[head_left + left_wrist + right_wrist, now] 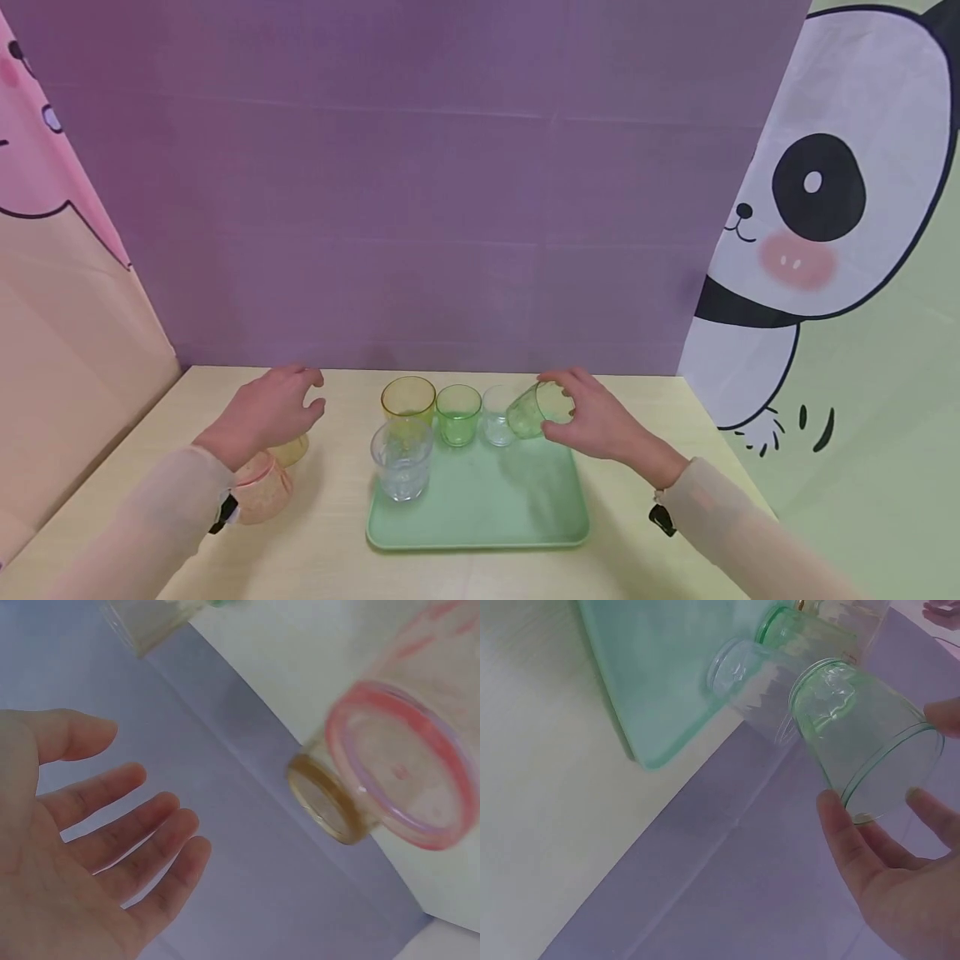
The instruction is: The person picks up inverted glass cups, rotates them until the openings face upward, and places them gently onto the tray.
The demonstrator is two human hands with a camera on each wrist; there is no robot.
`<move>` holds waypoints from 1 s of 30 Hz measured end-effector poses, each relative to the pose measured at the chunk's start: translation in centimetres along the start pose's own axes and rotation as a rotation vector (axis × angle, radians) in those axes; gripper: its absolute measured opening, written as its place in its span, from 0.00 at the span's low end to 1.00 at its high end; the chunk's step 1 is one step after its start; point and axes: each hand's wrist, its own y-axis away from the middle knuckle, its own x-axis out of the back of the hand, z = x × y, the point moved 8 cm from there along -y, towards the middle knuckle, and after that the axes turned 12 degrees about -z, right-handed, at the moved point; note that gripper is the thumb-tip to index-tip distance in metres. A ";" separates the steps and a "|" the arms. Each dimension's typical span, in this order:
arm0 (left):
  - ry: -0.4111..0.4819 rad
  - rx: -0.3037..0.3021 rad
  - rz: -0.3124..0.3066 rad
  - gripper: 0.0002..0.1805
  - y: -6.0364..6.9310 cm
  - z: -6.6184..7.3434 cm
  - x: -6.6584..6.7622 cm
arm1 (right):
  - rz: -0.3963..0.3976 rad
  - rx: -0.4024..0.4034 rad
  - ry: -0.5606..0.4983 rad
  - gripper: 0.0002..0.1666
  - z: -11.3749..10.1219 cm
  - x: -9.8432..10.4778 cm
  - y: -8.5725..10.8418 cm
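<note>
Both forearms, in pale sleeves [142, 525] with a small dark device [662, 520] at each wrist, reached forward over the table [330, 571]. The left hand [266, 412] hung free, its fingers gently bent and slightly spread, the thumb apart from them. The right hand [592, 421] gripped a pale green glass [529, 415] near its mouth, thumb and fingertips set around the rim. That glass was tilted above the tray's back right corner, its thicker base turned toward the other glasses.

Beside the left forearm a pink glass [264, 493], rounded in body, stood on the table, with a small yellow glass [292, 451] just behind it, partly hidden by the hand.

The tray [495, 529], a smooth, light green rectangle with rounded corners and a low lip, carried four glasses. Nearest stood a clear glass [402, 471] at the left, flaring toward its mouth. Behind it, in a row from left to right, came an amber-rimmed yellow glass [408, 396], a brighter green glass [457, 417] and a smaller clear tumbler [495, 419], the last near the tilted one.

Beyond the table hung a creased purple sheet [435, 183], with a panda picture [840, 167] on the right.
</note>
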 end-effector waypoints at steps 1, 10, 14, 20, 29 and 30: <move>0.003 0.011 -0.008 0.16 0.0 -0.4 -0.1 | 0.000 -0.005 0.017 0.35 0.0 0.1 0.0; 0.030 0.072 -0.066 0.20 0.2 -3.2 -0.9 | -0.022 -0.040 0.091 0.35 0.3 -0.2 -0.3; 0.056 0.084 -0.100 0.20 0.4 -4.3 -1.4 | -0.033 -0.053 0.104 0.35 0.4 -0.4 -0.4; 0.069 0.112 -0.156 0.21 0.7 -5.5 -2.1 | -0.047 -0.072 0.135 0.36 0.4 -0.4 -0.6; 0.085 0.131 -0.189 0.23 0.6 -6.5 -2.9 | -0.048 -0.072 0.180 0.37 0.3 0.0 -1.0; 0.089 0.132 -0.192 0.23 0.6 -6.6 -3.0 | -0.047 -0.073 0.183 0.37 0.3 0.1 -1.0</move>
